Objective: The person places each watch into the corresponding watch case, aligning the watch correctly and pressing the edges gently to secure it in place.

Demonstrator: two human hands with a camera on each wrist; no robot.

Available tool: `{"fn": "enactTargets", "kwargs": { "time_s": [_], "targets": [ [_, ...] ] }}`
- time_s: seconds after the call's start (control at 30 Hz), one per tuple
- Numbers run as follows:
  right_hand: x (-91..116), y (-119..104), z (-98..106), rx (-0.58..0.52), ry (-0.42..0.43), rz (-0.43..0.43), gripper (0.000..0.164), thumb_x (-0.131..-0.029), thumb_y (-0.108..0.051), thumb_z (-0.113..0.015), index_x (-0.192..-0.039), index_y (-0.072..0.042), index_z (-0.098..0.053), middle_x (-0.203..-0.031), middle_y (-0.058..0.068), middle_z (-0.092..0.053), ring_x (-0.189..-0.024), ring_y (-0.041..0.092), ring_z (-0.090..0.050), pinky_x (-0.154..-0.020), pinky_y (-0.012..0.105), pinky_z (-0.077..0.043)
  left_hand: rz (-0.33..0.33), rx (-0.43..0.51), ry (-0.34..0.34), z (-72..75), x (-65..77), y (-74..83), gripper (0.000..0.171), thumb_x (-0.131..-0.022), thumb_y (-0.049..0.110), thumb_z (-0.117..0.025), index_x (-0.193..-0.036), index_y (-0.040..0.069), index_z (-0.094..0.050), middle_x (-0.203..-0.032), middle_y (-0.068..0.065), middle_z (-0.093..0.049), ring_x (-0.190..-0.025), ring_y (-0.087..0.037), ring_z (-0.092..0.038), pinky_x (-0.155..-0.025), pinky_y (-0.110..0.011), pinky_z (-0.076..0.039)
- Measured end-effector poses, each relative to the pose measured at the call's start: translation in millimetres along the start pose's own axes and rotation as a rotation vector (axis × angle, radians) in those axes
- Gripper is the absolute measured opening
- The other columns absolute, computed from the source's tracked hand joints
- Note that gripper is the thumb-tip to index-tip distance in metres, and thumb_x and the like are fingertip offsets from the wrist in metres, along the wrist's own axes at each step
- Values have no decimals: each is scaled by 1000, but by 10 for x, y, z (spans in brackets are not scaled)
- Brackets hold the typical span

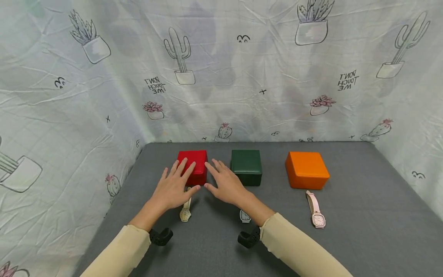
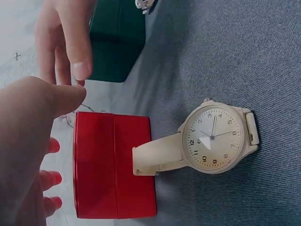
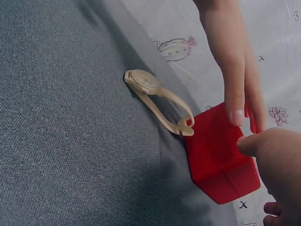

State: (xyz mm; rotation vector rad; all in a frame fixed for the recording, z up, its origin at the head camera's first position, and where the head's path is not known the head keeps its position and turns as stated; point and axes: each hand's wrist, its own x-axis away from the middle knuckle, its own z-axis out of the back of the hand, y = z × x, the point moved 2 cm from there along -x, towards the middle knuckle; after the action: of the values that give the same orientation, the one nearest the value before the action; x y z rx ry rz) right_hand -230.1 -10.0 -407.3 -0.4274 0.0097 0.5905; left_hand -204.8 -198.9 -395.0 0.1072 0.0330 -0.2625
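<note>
A closed red box [image 1: 202, 177] stands at the left of the row. Above it my left hand [image 1: 174, 190] has its fingers spread and straight, holding nothing. My right hand [image 1: 229, 185] reaches in from the box's right, fingers extended; whether either hand touches the box is hard to tell. A cream wristwatch [image 2: 211, 136] lies face up just in front of the red box [image 2: 96, 165], its strap end beside the box's front. Another watch [image 1: 245, 217] shows partly beneath my right forearm.
A dark green box [image 1: 246, 165] stands in the middle and an orange box [image 1: 307, 169] farther right. A pink-strapped watch [image 1: 317, 219] lies before the orange one. The grey cloth-covered table [image 1: 367, 215] meets a patterned white curtain [image 1: 221, 69] behind.
</note>
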Motion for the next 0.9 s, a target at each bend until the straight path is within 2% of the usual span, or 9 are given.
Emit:
{"fn": "enactTargets", "kwargs": {
  "time_s": [0.37, 0.63, 0.9],
  "targets": [
    [-84, -4, -53, -11, -7, 10, 73, -92, -39, -63, -153, -17, -29, -159, 15, -27, -145, 35, -30, -113, 51, -34, -15, 2, -8, -2, -78, -65, 84, -87, 52, -60, -154, 16, -25, -161, -16, -19, -147, -42, -16, -114, -67, -19],
    [-197, -56, -48, 63, -13, 37, 77, -89, -42, -66, -152, -17, -31, -159, 13, -27, -144, 36, -32, -111, 48, -38, -14, -16, -15, -12, -138, -134, 84, -87, 51, -61, -154, 16, -25, -161, -17, -19, -147, -42, -17, -113, -67, -21],
    [-302, -31, -101, 80, -49, 1, 84, -88, -44, -67, -155, -17, -24, -160, 12, -24, -145, 34, -30, -112, 46, -37, -27, -35, -29, -6, -189, -182, 85, -87, 53, -61, -154, 15, -25, -160, -17, -20, -147, -43, -18, -113, -66, -22]
  ]
}}
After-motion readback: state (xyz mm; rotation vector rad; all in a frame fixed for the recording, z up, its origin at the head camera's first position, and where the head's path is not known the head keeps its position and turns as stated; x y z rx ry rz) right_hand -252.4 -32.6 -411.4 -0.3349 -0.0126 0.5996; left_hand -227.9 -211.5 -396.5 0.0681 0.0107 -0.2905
